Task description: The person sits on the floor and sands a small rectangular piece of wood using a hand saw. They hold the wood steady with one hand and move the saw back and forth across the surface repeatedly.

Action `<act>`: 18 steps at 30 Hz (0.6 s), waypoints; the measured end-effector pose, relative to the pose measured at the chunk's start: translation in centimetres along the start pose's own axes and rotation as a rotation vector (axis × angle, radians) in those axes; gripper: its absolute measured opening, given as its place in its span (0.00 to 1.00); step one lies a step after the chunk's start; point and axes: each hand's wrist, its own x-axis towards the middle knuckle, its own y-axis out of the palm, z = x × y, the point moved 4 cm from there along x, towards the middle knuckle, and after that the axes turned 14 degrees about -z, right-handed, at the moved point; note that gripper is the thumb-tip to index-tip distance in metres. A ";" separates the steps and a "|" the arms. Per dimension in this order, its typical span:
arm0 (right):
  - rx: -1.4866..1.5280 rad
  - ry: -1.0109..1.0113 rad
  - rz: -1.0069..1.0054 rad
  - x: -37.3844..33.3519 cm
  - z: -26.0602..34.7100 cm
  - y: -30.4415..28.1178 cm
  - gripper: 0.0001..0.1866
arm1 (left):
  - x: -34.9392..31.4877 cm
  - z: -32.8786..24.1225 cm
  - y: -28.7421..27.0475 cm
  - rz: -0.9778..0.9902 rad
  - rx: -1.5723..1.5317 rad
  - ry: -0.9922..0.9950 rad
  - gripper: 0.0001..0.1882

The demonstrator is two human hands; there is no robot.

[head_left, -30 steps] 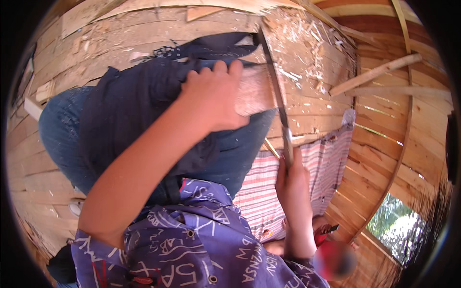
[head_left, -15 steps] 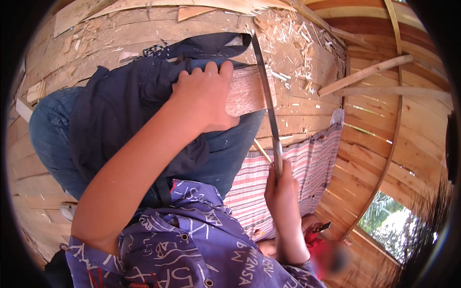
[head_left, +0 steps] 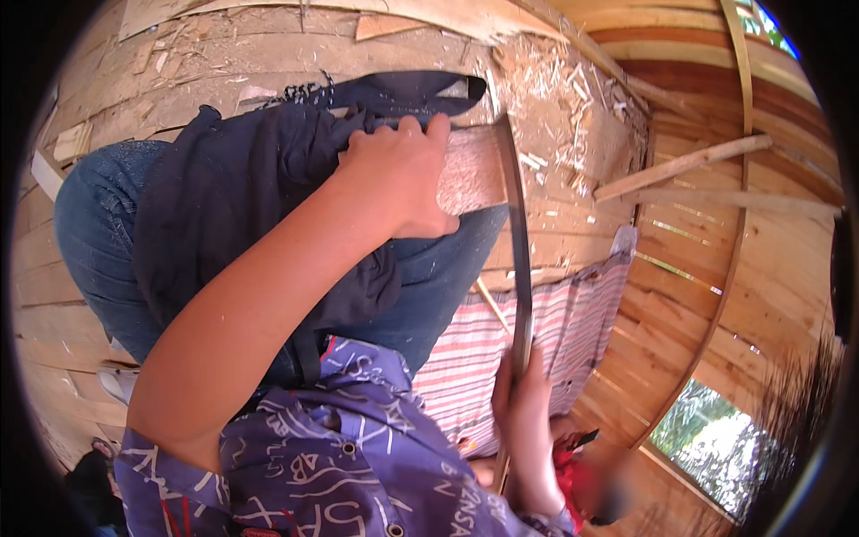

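Your left hand [head_left: 403, 179] grips the wood block [head_left: 470, 170] beside the long blade [head_left: 517, 251] your right hand [head_left: 523, 421] clenches; a glancing stroke could cut those fingers.

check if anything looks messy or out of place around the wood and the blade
Wood shavings lie scattered over the plank floor beyond the wooden block that the left hand steadies. The long blade, gripped by the right hand, rests against the block's end. Nothing looks broken.
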 end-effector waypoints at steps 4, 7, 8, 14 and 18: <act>0.058 0.057 -0.015 -3.8 -1.5 -2.1 0.08 | -0.1 -0.9 0.9 0.000 -0.043 0.062 0.46; 0.049 0.009 -0.068 -1.2 -0.1 -0.5 0.08 | -0.7 -1.4 0.5 -0.007 -0.023 0.104 0.46; 0.018 0.008 -0.044 0.9 0.5 0.4 0.08 | -0.9 -1.3 0.6 -0.014 -0.004 0.105 0.46; 0.096 -0.003 -0.027 1.4 0.6 0.0 0.07 | -0.4 -0.3 0.9 -0.073 0.001 0.035 0.46; 0.059 0.164 0.007 -3.3 -1.6 -2.6 0.08 | -0.4 -1.9 1.0 -0.007 0.026 0.107 0.45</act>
